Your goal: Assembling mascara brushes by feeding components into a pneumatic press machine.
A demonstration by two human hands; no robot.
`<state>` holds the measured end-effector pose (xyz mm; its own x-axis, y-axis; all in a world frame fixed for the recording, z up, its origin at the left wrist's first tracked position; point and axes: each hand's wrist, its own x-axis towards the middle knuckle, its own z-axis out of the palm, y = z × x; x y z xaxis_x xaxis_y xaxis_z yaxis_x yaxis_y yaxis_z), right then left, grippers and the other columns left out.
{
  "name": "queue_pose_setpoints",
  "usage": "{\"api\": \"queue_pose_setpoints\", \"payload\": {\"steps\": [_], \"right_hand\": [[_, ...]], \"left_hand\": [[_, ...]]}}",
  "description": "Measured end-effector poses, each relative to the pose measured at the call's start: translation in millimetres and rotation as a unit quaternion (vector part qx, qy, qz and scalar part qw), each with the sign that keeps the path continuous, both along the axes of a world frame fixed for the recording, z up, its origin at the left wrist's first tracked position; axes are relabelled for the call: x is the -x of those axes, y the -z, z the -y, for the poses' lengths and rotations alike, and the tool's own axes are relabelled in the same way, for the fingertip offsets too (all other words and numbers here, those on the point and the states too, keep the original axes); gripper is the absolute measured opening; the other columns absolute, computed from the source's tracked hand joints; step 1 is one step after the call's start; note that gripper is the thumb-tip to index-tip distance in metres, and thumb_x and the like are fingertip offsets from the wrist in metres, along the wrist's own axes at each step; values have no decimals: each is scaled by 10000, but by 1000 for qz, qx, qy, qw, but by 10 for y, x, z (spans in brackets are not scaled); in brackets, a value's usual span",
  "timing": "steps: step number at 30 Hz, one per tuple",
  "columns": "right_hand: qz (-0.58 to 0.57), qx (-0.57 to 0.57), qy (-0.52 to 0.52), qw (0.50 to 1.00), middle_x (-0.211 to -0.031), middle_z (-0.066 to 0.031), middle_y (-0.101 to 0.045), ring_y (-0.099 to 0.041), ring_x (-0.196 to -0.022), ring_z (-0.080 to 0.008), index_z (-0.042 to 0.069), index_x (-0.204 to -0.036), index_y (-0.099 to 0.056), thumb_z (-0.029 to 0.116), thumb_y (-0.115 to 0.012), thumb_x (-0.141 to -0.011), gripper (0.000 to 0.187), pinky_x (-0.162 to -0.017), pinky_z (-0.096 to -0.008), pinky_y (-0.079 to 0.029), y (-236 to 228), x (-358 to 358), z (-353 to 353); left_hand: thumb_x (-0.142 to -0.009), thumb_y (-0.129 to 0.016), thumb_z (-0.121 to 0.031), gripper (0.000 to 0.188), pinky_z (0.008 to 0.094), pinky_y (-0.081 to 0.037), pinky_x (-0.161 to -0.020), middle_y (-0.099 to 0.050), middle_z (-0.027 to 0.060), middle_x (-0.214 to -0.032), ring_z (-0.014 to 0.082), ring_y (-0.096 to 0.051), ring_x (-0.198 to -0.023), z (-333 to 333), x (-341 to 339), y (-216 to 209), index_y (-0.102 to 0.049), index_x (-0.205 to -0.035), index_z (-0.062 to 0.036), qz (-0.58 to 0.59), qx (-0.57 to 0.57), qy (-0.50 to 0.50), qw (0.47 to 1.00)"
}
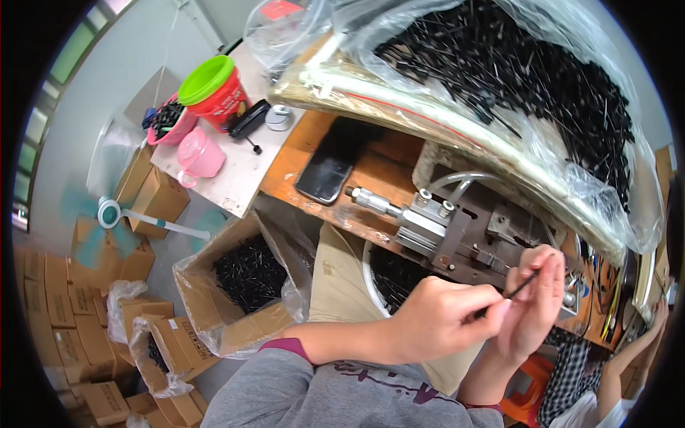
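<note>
My left hand (449,314) is closed in a pinch around one end of a thin black stick (519,286). The stick slants up to my right hand (531,303), whose fingertips close on its other end. Both hands are raised just in front of a small bench machine (464,239) with a silver air cylinder (419,230) and a brown metal base. What exactly the stick is, I cannot tell. Behind the machine, a large tray lined with clear plastic (399,118) holds a heap of similar black pieces (528,78).
A black phone (332,164) lies on the wooden bench (285,167). Left of it are a red bucket with a green rim (214,89) and a pink cup (201,153). An open carton (200,307) of black pieces stands below, near a small fan (109,213). Another person's arm (631,357) is at the right.
</note>
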<state>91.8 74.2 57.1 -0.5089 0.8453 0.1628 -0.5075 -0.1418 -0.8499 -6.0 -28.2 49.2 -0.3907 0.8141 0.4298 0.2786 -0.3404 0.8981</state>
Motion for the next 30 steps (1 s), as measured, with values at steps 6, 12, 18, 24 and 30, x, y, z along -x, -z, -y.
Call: {"api": "queue_pose_setpoints", "payload": {"steps": [6, 12, 18, 24, 30], "right_hand": [[-227, -68, 114, 965, -785, -45, -449, -302, -562, -82, 17, -956, -517, 164, -406, -1049, 206, -492, -232, -295, -257, -785, -1330], [12, -173, 197, 965, -966, -116, -551, -431, -624, -54, -50, -1027, -538, 160, -446, -1036, 230, -473, -176, -306, -19, -297, -313], [34, -178, 215, 960, -990, -130, -537, -435, -598, -68, -33, -976, -528, 128, -438, -1026, 191, -487, -161, -327, 105, -439, -85], [147, -142, 243, 948, -968, -136, -587, -469, -563, -65, -35, -1057, -553, 109, -465, -1004, 177, -508, -163, -365, 270, -596, -72], [162, -115, 218, 956, -951, -136, -623, -540, -596, -80, -34, -1157, -549, 77, -497, -979, 216, -534, -164, -419, 261, -472, 41]], "left_hand": [[-852, -669, -105, 129, 279, -465, -439, -616, 40, -637, 155, -594, -503, 408, -3, -70, -657, -740, -43, -97, -74, 92, 988], [-968, -518, -110, 203, 253, -419, -507, -624, 50, -654, 93, -597, -559, -11, 1903, -865, -659, -870, -1, -206, -179, -363, 891], [-941, -588, -274, 337, 346, -501, -818, -672, 203, -1024, 312, -649, -936, -95, 2999, -1119, -640, -1072, 32, -260, -139, -540, 789], [-924, -627, -183, 266, 209, -413, -536, -617, 8, -608, 20, -546, -592, 575, 2436, -357, -653, -752, 18, -164, 25, -421, 892], [-848, -628, -93, 237, 404, -501, -849, -658, 189, -1013, 344, -630, -936, 477, 2738, 755, -654, -1048, 30, -394, 91, -365, 839]]}}
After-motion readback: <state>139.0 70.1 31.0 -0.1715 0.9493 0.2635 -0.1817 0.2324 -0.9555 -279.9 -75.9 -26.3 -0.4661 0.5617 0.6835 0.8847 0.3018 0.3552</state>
